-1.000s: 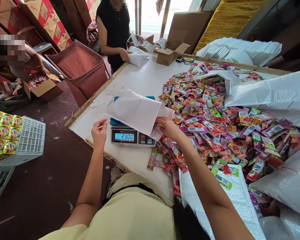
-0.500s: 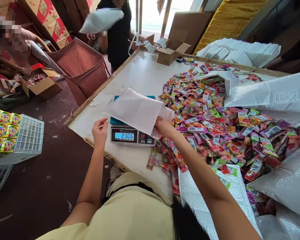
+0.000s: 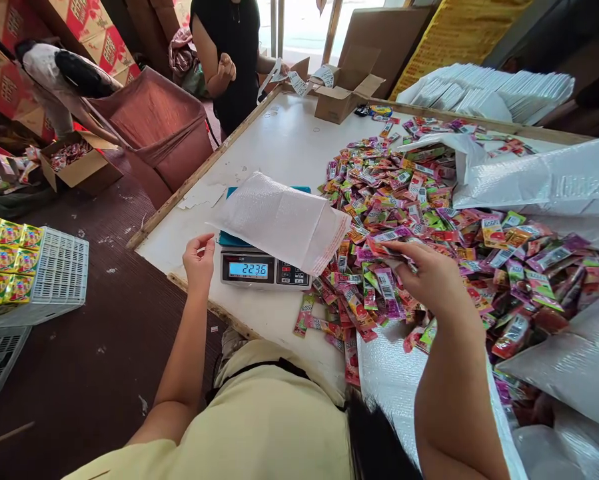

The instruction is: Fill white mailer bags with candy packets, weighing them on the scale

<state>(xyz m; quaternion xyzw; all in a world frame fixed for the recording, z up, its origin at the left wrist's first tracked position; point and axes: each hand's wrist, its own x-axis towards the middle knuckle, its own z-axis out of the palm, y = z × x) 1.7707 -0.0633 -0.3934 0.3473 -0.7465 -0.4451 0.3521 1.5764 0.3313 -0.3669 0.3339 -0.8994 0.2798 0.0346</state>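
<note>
On the digital scale (image 3: 246,270), whose display reads 2236, a white padded mailer bag (image 3: 274,217) lies slanted over a blue-green tray (image 3: 232,238). My left hand (image 3: 199,259) hovers beside the scale's left side, its fingers curled in with nothing visible in them. Over the heap of small colourful snack packets (image 3: 404,190), my right hand (image 3: 429,273) pinches a reddish snack packet (image 3: 378,248) at its fingertips; its palm side is partly hidden. Below it, another padded mailer (image 3: 392,373) lies flat under some packets.
White mailers (image 3: 489,93) are stacked at the table's far edge, near an open carton (image 3: 336,103). A person in black (image 3: 232,67) stands across the table; another person (image 3: 62,73) bends by the boxes. A fabric-lined bin (image 3: 164,133) and a white crate (image 3: 59,267) stand left.
My right hand has left the mailer's mouth and moved right over the packets. The display dropped from 2306 to 2236. The white bag in the other person's hand is gone from view.
</note>
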